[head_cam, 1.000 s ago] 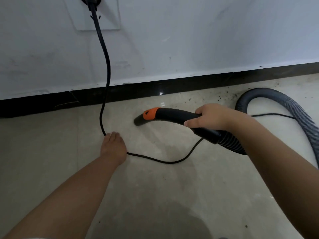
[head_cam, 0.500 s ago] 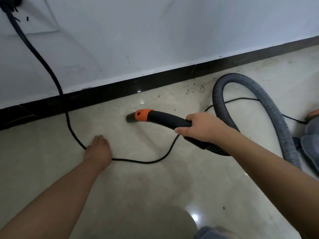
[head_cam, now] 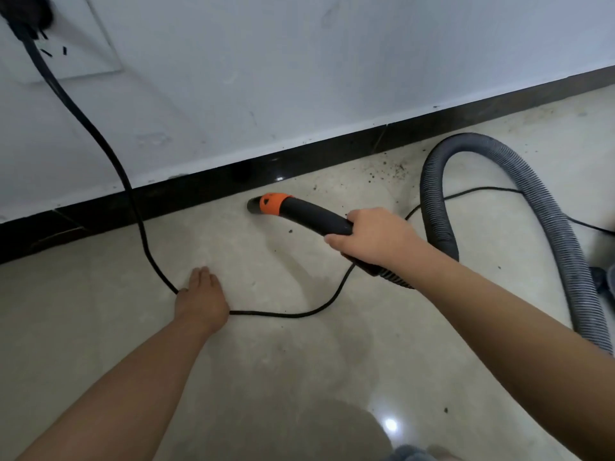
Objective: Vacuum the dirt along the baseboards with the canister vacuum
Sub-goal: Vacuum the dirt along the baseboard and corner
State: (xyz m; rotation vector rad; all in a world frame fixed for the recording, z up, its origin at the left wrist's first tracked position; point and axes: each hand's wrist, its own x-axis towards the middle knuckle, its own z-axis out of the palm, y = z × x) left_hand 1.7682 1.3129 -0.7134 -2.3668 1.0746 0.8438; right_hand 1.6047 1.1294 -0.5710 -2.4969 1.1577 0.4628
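My right hand grips the black vacuum handle. Its orange-collared nozzle points left and sits low over the beige floor, just in front of the black baseboard. Dark dirt specks lie by the baseboard to the right of the nozzle. The grey ribbed hose loops up behind my right wrist and runs off to the right. My left hand rests flat on the floor, fingers straight, over the black power cord.
The cord hangs from a plug in a white wall socket at the top left and trails across the floor under the hose. A dark part of the canister shows at the right edge. The white wall stands above the baseboard.
The nozzle has moved up to the baseboard. The view shifted, so wall socket and hose sit lower right in frame. My left hand stays flat on the cord.
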